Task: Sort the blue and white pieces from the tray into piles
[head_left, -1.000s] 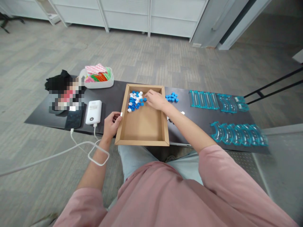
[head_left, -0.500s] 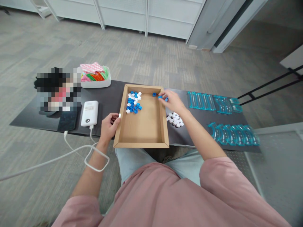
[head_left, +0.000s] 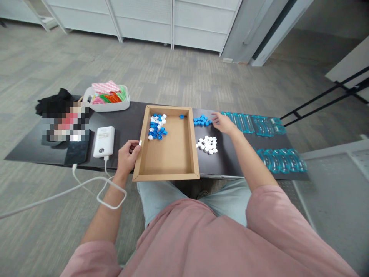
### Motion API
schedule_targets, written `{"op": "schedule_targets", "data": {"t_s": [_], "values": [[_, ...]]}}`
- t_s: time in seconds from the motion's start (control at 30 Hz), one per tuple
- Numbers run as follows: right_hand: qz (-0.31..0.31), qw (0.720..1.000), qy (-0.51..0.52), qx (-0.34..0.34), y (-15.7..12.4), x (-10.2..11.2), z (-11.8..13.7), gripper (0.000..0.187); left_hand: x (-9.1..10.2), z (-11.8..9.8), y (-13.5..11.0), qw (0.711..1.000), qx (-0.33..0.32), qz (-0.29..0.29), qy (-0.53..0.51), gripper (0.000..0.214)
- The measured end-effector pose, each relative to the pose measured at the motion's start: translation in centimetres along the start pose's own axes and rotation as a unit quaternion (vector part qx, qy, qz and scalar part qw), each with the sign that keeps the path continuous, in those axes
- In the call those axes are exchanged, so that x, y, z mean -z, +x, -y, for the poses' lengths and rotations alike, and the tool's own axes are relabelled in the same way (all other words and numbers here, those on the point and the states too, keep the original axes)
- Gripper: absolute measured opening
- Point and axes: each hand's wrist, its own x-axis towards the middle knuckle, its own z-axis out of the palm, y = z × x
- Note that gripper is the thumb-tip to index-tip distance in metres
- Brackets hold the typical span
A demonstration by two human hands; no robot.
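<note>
A shallow cardboard tray lies in front of me, with a mixed group of blue and white hexagonal pieces in its upper left. One lone blue hexagonal piece sits near its top right corner. At the tray's left wall, my left hand is closed with a small white piece between thumb and finger. My right hand is beside the right end of a pile of blue hexagonal pieces, its fingers apart at the pile's edge. Below that pile lies a cluster of white hexagonal pieces.
Teal-edged clear plastic pieces stand in an upper row and a lower row at the table's right. Left of the tray are a white power bank with a cable, a dark phone and a white basket of colourful items.
My right hand has moved right, from over the tray's right wall to the far end of the blue pile, uncovering it. The left hand keeps its place by the tray. The view has shifted slightly.
</note>
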Motion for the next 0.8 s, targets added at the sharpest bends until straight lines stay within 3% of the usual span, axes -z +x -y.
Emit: {"op": "schedule_targets", "data": {"t_s": [0.13, 0.27, 0.4, 0.53, 0.67, 0.8], "values": [[-0.043, 0.999, 0.006, 0.021, -0.4, 1.1, 1.4, 0.061, -0.1, -0.2, 0.0, 1.0, 0.008, -0.007, -0.002, 0.03], [-0.061, 0.988, 0.026, 0.141, -0.6, 0.7, 6.9, 0.042, -0.2, -0.1, 0.1, 1.0, 0.012, -0.005, -0.004, 0.029], [0.026, 0.966, 0.021, 0.256, 0.3, -3.5, 15.3, 0.03, -0.2, 0.0, 0.0, 1.0, 0.004, -0.004, -0.005, 0.031], [0.114, 0.968, -0.066, 0.214, 1.6, -9.0, 21.4, 0.025, -0.2, 0.0, -0.1, 1.0, -0.001, -0.003, -0.008, 0.03], [0.175, 0.96, -0.137, 0.173, 1.5, -12.3, 23.6, 0.02, -0.1, 0.0, -0.1, 1.0, -0.006, 0.001, -0.01, 0.029], [0.186, 0.949, -0.115, 0.226, 0.1, -12.7, 23.5, 0.023, -0.1, 0.0, 0.0, 1.0, -0.005, 0.002, -0.008, 0.029]]}}
